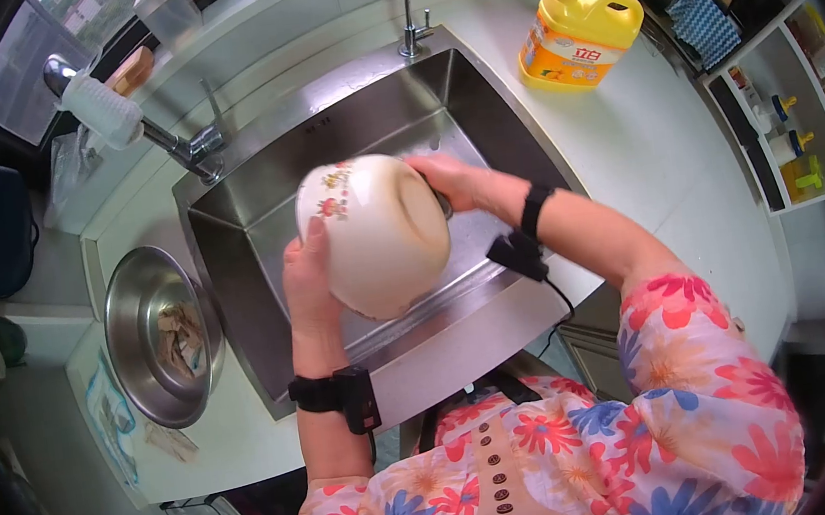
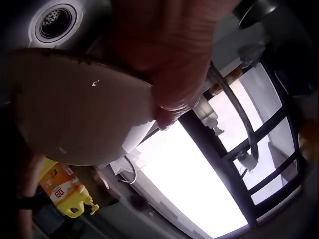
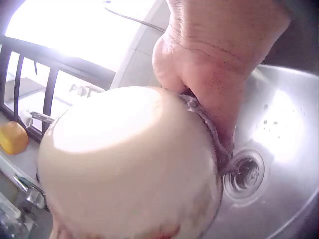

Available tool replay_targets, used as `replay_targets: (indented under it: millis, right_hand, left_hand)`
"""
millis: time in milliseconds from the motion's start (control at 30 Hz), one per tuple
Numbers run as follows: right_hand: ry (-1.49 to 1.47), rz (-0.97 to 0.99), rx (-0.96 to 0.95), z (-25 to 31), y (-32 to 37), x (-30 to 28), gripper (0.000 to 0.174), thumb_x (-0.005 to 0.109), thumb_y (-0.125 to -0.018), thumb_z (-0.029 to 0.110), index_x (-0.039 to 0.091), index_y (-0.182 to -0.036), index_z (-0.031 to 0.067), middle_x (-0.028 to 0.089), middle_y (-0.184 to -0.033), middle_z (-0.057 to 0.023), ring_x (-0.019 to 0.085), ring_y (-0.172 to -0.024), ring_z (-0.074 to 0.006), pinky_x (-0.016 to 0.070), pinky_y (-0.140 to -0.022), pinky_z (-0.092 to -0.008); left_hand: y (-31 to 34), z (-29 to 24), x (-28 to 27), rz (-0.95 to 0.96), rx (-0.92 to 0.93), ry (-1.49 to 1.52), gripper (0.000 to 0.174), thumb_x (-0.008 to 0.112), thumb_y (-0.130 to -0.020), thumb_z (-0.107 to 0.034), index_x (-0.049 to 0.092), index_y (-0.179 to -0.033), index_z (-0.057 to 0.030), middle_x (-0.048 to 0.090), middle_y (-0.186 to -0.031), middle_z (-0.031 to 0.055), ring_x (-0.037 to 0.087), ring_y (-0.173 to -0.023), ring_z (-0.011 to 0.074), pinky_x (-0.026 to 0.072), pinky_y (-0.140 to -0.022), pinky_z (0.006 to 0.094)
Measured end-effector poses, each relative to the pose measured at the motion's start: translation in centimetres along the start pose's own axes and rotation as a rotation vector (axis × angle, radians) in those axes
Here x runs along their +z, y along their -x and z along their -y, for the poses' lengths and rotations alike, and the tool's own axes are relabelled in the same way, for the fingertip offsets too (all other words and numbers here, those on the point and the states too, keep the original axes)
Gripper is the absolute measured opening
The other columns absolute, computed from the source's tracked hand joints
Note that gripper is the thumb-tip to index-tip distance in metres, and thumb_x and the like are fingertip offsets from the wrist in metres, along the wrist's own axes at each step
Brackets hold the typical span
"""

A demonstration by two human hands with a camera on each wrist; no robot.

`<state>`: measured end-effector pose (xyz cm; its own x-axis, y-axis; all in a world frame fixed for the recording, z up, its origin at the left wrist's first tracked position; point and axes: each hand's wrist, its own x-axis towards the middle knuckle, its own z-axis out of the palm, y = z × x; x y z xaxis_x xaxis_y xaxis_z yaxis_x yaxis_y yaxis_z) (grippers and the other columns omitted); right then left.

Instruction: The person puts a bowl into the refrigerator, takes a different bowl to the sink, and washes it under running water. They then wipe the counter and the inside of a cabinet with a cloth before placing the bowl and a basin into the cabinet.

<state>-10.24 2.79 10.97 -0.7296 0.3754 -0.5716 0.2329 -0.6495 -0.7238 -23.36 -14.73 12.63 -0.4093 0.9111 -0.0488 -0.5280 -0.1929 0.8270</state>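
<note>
A white bowl [image 1: 387, 250] with a red flower pattern is tilted over the steel sink [image 1: 258, 223], its round base facing right. On its left side my left hand [image 1: 309, 278] grips the wall, thumb along the outside. The left wrist view shows the bowl's wall [image 2: 79, 109] beside that hand. At the opposite side, my right hand [image 1: 452, 181] holds a greyish wet cloth [image 3: 212, 127] at the bowl's rim; the fingertips are hidden behind the bowl. Beyond the rim, the sink drain [image 3: 244, 177] shows in the right wrist view.
A steel basin [image 1: 124, 338] with a crumpled brown cloth [image 1: 180, 337] stands left of the sink. Behind the sink rise a mixer faucet [image 1: 190, 150] and a slim tap [image 1: 411, 36]. A yellow detergent bottle [image 1: 576, 39] stands back right, near a white shelf [image 1: 771, 129].
</note>
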Motion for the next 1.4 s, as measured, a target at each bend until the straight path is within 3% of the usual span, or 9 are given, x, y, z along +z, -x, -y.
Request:
replay_targets:
  millis: [400, 600, 667, 867, 933, 1033, 1133, 1267, 1400]
  right_hand:
    - [-0.755, -0.248, -0.229, -4.2, -3.2, 1.3, 0.030, 0.043, -0.089, 0.028, 0.055, -0.099, 0.0027, 0.058, -0.095, -0.0075, 0.057, -0.084, -0.0188, 0.0483, -0.075, -0.0341]
    - [-0.032, -0.432, -0.746, -0.5, -1.9, -1.2, 0.028, 0.046, -0.089, 0.030, 0.055, -0.085, 0.0032, 0.058, -0.074, -0.0063, 0.056, -0.069, -0.0144, 0.0454, -0.059, -0.0323]
    - [0.792, -0.653, -0.876, -0.7, -1.5, 0.1, 0.032, 0.045, -0.088, 0.030, 0.051, -0.072, 0.0030, 0.058, -0.067, -0.0160, 0.056, -0.061, -0.0320, 0.0445, -0.058, -0.0383]
    - [1.376, -0.135, -1.070, -3.8, -1.4, 6.8, 0.017, 0.052, -0.079, 0.018, 0.046, -0.075, 0.0028, 0.056, -0.066, -0.0156, 0.056, -0.063, -0.0358, 0.0448, -0.057, -0.0419]
    - [1.466, 0.056, -1.068, -4.7, -1.4, 7.5, 0.014, 0.052, -0.077, 0.016, 0.046, -0.075, 0.0032, 0.057, -0.067, -0.0150, 0.057, -0.066, -0.0361, 0.0453, -0.059, -0.0433]
    - [1.655, 0.229, -0.772, -6.2, -1.4, 7.5, 0.013, 0.048, -0.077, 0.013, 0.052, -0.086, 0.0048, 0.060, -0.076, -0.0147, 0.059, -0.073, -0.0339, 0.0475, -0.063, -0.0417]
    - [1.930, 0.354, -0.660, -6.8, -1.4, 4.8, 0.011, 0.048, -0.076, 0.014, 0.054, -0.081, 0.0063, 0.060, -0.077, -0.0125, 0.060, -0.077, -0.0291, 0.0458, -0.069, -0.0391]
    - [2.105, 0.202, -1.166, -5.7, -4.5, -0.2, 0.006, 0.050, -0.072, 0.012, 0.054, -0.077, 0.0112, 0.058, -0.085, -0.0050, 0.052, -0.097, -0.0175, 0.0347, -0.086, -0.0327]
    - [1.760, 0.228, -0.610, -10.5, -4.8, 4.1, 0.013, 0.045, -0.074, 0.005, 0.054, -0.083, 0.0081, 0.058, -0.081, -0.0131, 0.057, -0.080, -0.0322, 0.0461, -0.069, -0.0407]
  left_hand:
    - [-2.2, 1.6, -1.9, -0.059, 0.091, 0.451, 0.047, 0.044, -0.090, -0.033, 0.036, -0.125, -0.0038, 0.048, -0.121, 0.0089, 0.047, -0.109, 0.0201, 0.0383, -0.091, 0.0349]
    - [-1.9, 0.8, -5.6, -0.313, -0.410, -0.378, 0.051, 0.047, -0.086, -0.042, 0.039, -0.123, -0.0064, 0.050, -0.114, 0.0175, 0.058, -0.092, 0.0272, 0.0499, -0.074, 0.0391]
    - [-2.0, -0.1, -5.3, -0.354, -0.327, -0.469, 0.064, 0.047, -0.082, -0.053, 0.038, -0.124, -0.0060, 0.051, -0.108, 0.0219, 0.060, -0.083, 0.0320, 0.0507, -0.067, 0.0421]
    - [-3.6, 0.2, -4.0, -0.167, -0.726, -0.179, 0.081, 0.041, -0.073, -0.069, 0.037, -0.124, -0.0070, 0.047, -0.110, 0.0222, 0.050, -0.099, 0.0379, 0.0435, -0.076, 0.0542]
    - [-3.3, 0.6, -4.7, -0.240, -0.703, -0.073, 0.061, 0.048, -0.080, -0.047, 0.037, -0.122, -0.0042, 0.047, -0.108, 0.0213, 0.046, -0.105, 0.0391, 0.0421, -0.077, 0.0565]
    - [-4.2, 4.2, -10.2, -0.384, -0.543, 0.075, 0.052, 0.041, -0.057, 0.003, 0.041, -0.109, 0.0056, 0.051, -0.098, 0.0206, 0.055, -0.089, 0.0412, 0.0463, -0.071, 0.0584]
    - [-2.6, 1.4, -9.2, -0.403, -0.498, -0.256, 0.051, 0.043, -0.056, 0.006, 0.042, -0.107, 0.0078, 0.051, -0.095, 0.0217, 0.057, -0.080, 0.0415, 0.0500, -0.062, 0.0565]
    - [-2.0, 0.4, -9.8, -0.335, -0.443, -0.278, 0.046, 0.043, -0.056, 0.007, 0.042, -0.101, 0.0125, 0.049, -0.093, 0.0211, 0.056, -0.080, 0.0402, 0.0497, -0.062, 0.0583]
    - [-2.5, 1.3, -7.3, -0.457, -0.367, -0.285, 0.045, 0.042, -0.055, 0.007, 0.044, -0.100, 0.0088, 0.052, -0.088, 0.0209, 0.059, -0.069, 0.0388, 0.0520, -0.048, 0.0528]
